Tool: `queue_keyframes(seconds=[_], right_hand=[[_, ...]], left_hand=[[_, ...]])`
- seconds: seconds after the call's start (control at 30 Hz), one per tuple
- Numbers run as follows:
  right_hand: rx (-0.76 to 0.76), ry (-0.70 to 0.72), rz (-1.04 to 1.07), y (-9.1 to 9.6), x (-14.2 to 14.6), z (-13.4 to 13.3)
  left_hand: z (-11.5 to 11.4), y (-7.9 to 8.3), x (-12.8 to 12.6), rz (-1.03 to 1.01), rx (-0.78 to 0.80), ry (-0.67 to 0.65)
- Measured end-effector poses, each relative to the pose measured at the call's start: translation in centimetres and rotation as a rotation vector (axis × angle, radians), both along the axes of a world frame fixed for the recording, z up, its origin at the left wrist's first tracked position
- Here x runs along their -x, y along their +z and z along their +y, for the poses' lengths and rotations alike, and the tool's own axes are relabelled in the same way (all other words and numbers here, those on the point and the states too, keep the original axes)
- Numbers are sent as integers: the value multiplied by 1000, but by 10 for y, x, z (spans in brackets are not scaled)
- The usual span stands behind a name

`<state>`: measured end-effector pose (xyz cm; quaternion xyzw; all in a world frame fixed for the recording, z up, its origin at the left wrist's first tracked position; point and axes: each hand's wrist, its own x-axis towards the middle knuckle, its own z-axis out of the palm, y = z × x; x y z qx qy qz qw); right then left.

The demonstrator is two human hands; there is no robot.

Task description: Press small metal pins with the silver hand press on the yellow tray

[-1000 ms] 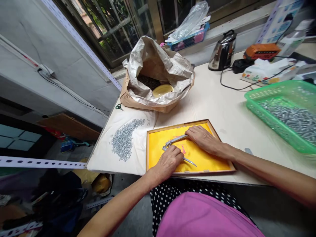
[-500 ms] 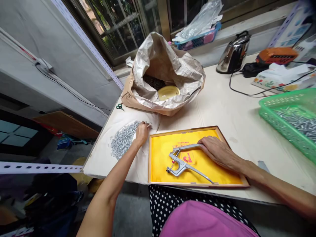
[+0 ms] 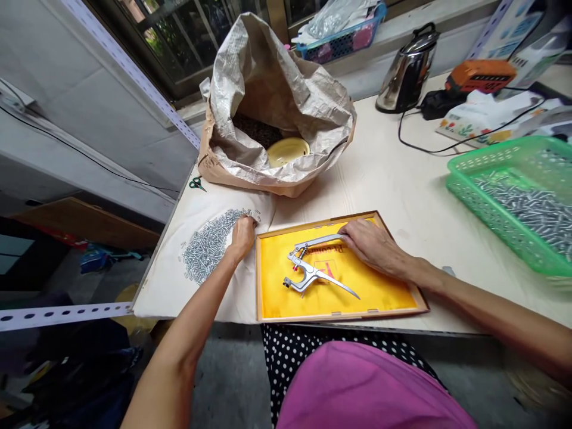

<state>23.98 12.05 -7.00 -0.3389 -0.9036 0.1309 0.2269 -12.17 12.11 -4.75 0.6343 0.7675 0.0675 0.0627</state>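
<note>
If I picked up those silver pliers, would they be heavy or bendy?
The pliers look like metal, so they're probably stiff and fairly heavy. They might swing open or shut, since the handles seem jointed at one end. They likely won't roll, because those handles spread wide.

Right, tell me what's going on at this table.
A person has the right hand on the upper handle of the metal pliers, which stand open over the yellow-lined tray. The left hand is at the edge of the pile of small metal pieces beside the tray; whether its fingers hold one can't be seen. A big open sack stands behind.
</note>
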Motion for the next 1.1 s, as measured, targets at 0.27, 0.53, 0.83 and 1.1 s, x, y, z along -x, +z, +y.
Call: queue_keyframes(seconds=[0.27,0.53,0.83,1.1], right_hand=[[-48,19,-41,1,10,10],[-81,41,-34,-4,18,17],[-101,44,-62,-10,23,20],[-117,60,-93,-12,22,21]], left_hand=[[-73,33,-50,-700,-36,90],[-125,0,-85,-817,53,123],[-111,7,-82,-569,145,31],[-107,14,-88,-450,216,115]])
